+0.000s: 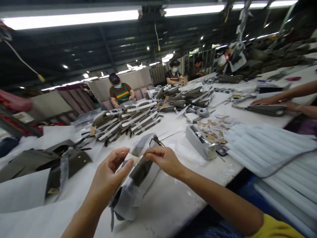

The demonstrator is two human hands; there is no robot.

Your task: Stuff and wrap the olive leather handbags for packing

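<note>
A dark olive item (140, 172), partly wrapped in thin white sheeting (128, 200), lies on the white table in front of me. My left hand (112, 173) is at its left side, thumb and fingers curved around a small whitish piece (133, 158). From the right, my right hand (164, 160) pinches at the upper part of the item near a dark strap; what lies between the fingertips is too small to make out. Both hands are close together above the item.
A grey tape dispenser (200, 142) stands right of my hands, beside scattered brown tags (215, 129). Wrapped bundles (128, 120) are piled behind. White foam rolls (274, 155) fill the right. Olive pieces (32, 158) lie left. Another person's hands (272, 100) are at the right; people sit beyond.
</note>
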